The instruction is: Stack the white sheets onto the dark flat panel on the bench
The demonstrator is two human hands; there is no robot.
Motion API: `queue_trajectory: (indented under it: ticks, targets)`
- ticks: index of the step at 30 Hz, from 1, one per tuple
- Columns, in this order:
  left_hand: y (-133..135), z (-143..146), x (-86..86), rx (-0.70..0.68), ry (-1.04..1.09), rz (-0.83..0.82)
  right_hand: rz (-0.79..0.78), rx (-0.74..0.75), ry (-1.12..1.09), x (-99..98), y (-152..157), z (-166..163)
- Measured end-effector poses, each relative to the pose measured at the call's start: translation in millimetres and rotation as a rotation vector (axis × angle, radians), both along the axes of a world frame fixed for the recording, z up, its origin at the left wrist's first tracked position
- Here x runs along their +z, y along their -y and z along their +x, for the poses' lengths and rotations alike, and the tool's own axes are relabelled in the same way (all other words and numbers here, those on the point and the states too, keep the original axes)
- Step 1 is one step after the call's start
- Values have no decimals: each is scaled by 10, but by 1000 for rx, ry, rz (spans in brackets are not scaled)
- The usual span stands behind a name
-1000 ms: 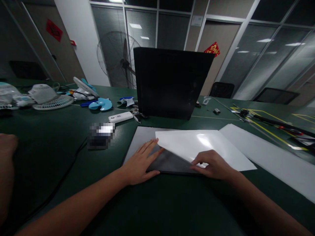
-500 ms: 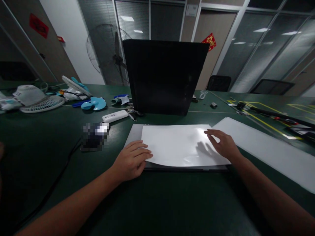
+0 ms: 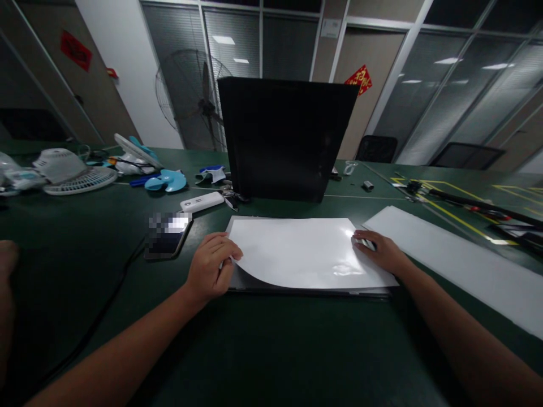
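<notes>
A glossy white sheet [image 3: 292, 249] lies over a flat grey slab [image 3: 250, 282] with a dark front edge. My left hand [image 3: 214, 263] is closed on the sheet's left edge, pinching it between thumb and fingers. That near left corner curves up off the slab. On the sheet's right side, my right hand [image 3: 377, 249] rests its fingertips, with the fingers bent and a gap between them and the thumb. To the right, a long white sheet [image 3: 449, 265] lies on the dark green table [image 3: 297, 350].
Behind the sheet stands a large black panel [image 3: 288, 141]. At left are a phone [image 3: 169, 243] with a cable, a white stick-shaped device [image 3: 202, 202], a blue fan blade [image 3: 166, 181] and white fan parts [image 3: 82, 180]. Another person's arm [image 3: 6, 299] shows at the left edge.
My left hand has moved left and now grips the sheet's edge, which has slid left and curls up in front. My right hand has come down onto the sheet.
</notes>
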State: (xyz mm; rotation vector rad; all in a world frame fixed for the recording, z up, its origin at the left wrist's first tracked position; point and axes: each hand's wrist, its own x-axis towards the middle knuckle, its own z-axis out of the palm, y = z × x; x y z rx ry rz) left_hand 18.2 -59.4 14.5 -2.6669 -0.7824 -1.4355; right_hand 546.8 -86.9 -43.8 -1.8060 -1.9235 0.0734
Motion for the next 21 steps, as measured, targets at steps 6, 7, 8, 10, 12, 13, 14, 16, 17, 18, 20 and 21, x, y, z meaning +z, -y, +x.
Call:
queue_trajectory:
  ticks: [6,7,8,10,12,13,14,16,17,18,20,21]
  targets:
    - [-49,-15,-31,82,110,-113,-17,48,102,5,-4,16]
    - [-67,-14,-43,108,145,-166,-18,55,117,12,-5,9]
    - [-89,-14,-57,131,187,-231,-19,60,128,18,-7,0]
    - [-145,-16,-83,168,297,-372,-19,57,141,24,-11,-17]
    - [-218,-28,-107,198,411,-495,-17,49,145,21,-14,-29]
    - [-259,-39,-121,213,456,-538,-17,48,145,17,-15,-33]
    - [-302,-54,-136,232,486,-567,-16,48,144,14,-15,-36]
    - [-386,-92,-171,289,476,-603,-15,53,137,12,-12,-46]
    - [-422,-111,-190,330,433,-621,-16,63,133,16,-8,-51]
    - [-453,-128,-209,377,374,-641,-16,77,129,23,-4,-58]
    - [-496,-147,-241,466,232,-683,-18,111,125,43,7,-70]
    - [-507,-149,-254,501,166,-701,-18,123,127,55,13,-76]
